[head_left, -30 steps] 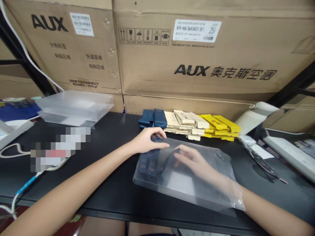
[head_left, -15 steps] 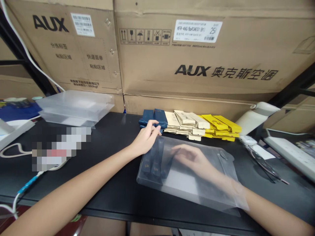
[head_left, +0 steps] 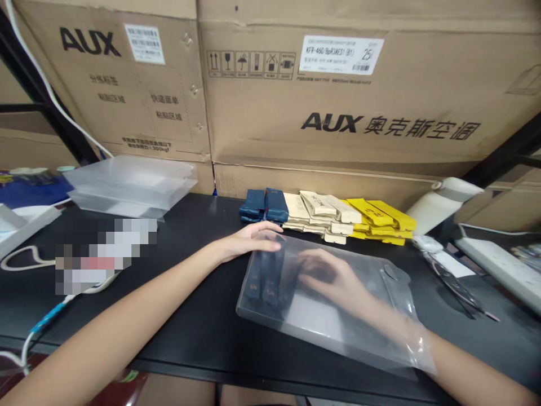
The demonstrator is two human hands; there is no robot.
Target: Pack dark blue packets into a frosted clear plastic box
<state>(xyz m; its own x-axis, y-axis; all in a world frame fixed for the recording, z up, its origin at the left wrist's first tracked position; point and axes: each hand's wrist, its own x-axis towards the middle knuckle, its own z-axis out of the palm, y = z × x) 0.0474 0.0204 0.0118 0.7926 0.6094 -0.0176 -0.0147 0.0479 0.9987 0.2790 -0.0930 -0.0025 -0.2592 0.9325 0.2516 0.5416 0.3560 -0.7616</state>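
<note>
A clear plastic folder (head_left: 355, 338) lies on the black table, with dark blue packets (head_left: 270, 279) inside at its left end. My left hand (head_left: 253, 239) is at the folder's upper left corner, thumb over the plastic and fingers beyond its edge, closed on it. My right hand (head_left: 327, 276) is inside the folder, seen through the plastic, thumb and fingers apart, right of the packets with nothing visible between them. Behind the folder are piles of blue packets (head_left: 276, 204), cream packets (head_left: 321, 211) and yellow packets (head_left: 376, 217).
Clear folders (head_left: 131, 183) are stacked at the back left. A white bottle (head_left: 442, 203), glasses (head_left: 454, 282) and a power strip (head_left: 502, 265) are on the right. Large cardboard boxes (head_left: 359, 90) stand behind. A white cable (head_left: 27, 344) runs at the left.
My left hand has moved down from the blue pile to the folder's corner, its thumb now over the plastic. My right hand's fingers have spread a little inside the folder.
</note>
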